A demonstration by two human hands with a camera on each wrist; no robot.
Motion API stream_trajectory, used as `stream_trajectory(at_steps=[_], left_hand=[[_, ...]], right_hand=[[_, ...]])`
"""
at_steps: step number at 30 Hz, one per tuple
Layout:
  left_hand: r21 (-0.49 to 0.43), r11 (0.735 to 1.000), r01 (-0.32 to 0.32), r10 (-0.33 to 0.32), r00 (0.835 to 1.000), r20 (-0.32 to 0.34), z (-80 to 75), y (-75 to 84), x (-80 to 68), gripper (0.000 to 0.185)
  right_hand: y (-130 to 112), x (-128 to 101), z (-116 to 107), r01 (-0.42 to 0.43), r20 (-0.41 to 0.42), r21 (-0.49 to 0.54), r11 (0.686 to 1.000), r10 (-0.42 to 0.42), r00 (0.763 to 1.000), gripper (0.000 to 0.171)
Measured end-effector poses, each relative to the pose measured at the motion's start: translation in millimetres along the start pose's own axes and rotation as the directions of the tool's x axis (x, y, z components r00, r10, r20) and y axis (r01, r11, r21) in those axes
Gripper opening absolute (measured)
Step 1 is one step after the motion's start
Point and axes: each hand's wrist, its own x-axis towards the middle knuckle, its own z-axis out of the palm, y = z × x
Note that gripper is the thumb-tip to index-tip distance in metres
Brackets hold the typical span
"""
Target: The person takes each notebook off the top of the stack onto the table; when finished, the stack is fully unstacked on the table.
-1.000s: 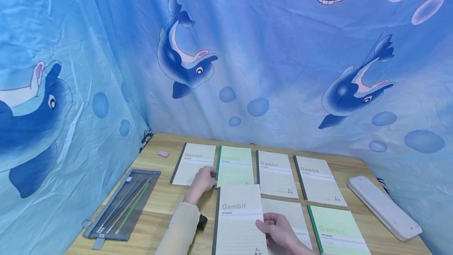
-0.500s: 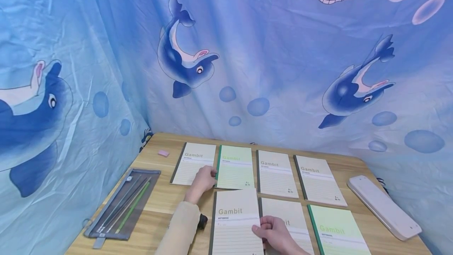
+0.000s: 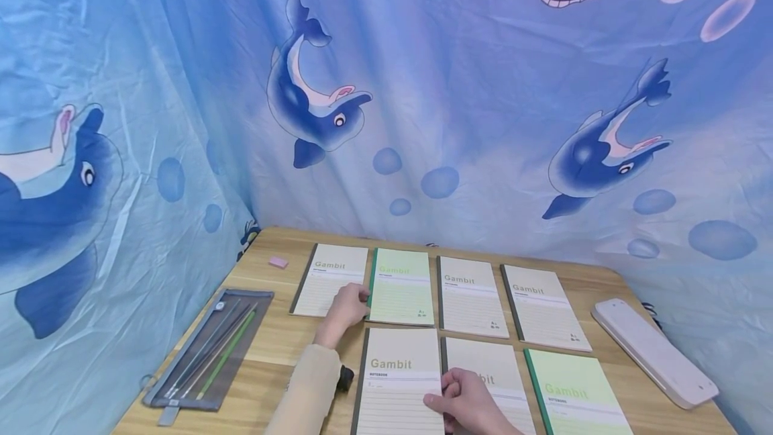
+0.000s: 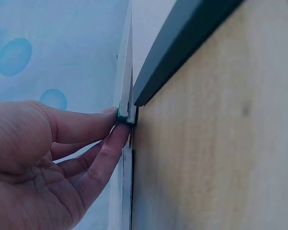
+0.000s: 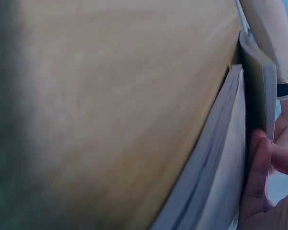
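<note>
In the head view my left hand (image 3: 347,307) reaches to the lower left corner of a pale green notebook (image 3: 400,287) in the back row. The left wrist view shows its thumb and fingers pinching that green-edged corner (image 4: 123,114). My right hand (image 3: 468,398) holds a cream notebook (image 3: 398,381) with a dark spine by its right edge, thumb on the cover. Seen from the right wrist, this notebook (image 5: 259,81) is tilted beside a neighbouring notebook (image 5: 221,143). That neighbour is partly covered by my right hand in the head view.
Cream notebooks stand in the back row at left (image 3: 332,274), middle right (image 3: 474,297) and right (image 3: 546,307). A green notebook (image 3: 576,391) lies front right. A white case (image 3: 655,354), mesh pencil pouch (image 3: 208,354) and pink eraser (image 3: 278,262) lie on the wooden table (image 3: 266,337).
My right hand has brought the cream notebook down and slightly left, off the green notebook's lower edge and clear of the neighbour's spine. My left hand stays at the green notebook's corner.
</note>
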Motion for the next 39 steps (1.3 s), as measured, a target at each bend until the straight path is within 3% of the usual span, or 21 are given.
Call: stream_trajectory(at_steps=[19, 30, 39], left_hand=[[-0.012, 1.0, 0.005, -0.005, 1.0, 0.005, -0.9, 2.2, 0.1, 0.041], [-0.013, 1.0, -0.001, 0.001, 1.0, 0.001, -0.9, 1.3, 0.3, 0.041], [-0.013, 1.0, 0.01, -0.01, 1.0, 0.005, -0.8, 1.9, 1.0, 0.041]], right_hand=[[-7, 0, -4, 0.04, 0.082, -0.165, 0.985, -0.026, 0.996, 0.024], [-8, -2, -8, 0.028, 0.085, -0.178, 0.984, -0.013, 0.996, 0.029], [-21, 0, -20, 0.097, 0.09, -0.15, 0.984, -0.084, 0.992, 0.026]])
